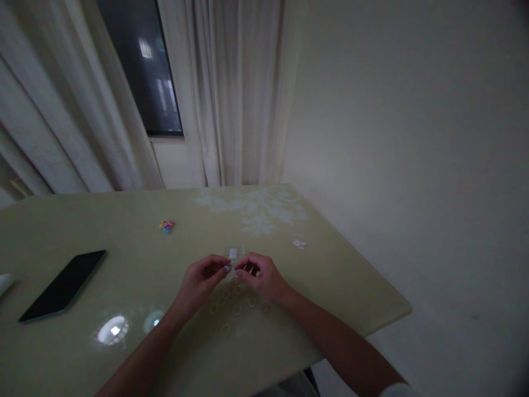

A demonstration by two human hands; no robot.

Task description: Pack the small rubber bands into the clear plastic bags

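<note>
My left hand [206,277] is closed in a pinch over the table, its fingertips on something small and pale that I cannot make out. Close beside it, my right hand [261,274] also pinches, thumb against fingers. Whatever lies between its tips is too small to name. Just beyond the fingertips sits a small white square piece [233,253], with a clear piece [242,251] at its right. Several thin pale rings [237,309] are scattered on the table below the hands, one ring [225,329] lying nearest to me.
On the glossy greenish table [136,220] lie a dark tablet [64,284] at left and a small pile of colourful bits [167,226] farther back. White scraps [299,243] rest at right. A white object [6,282] shows at the left edge. A wall [413,165] borders the table's right side.
</note>
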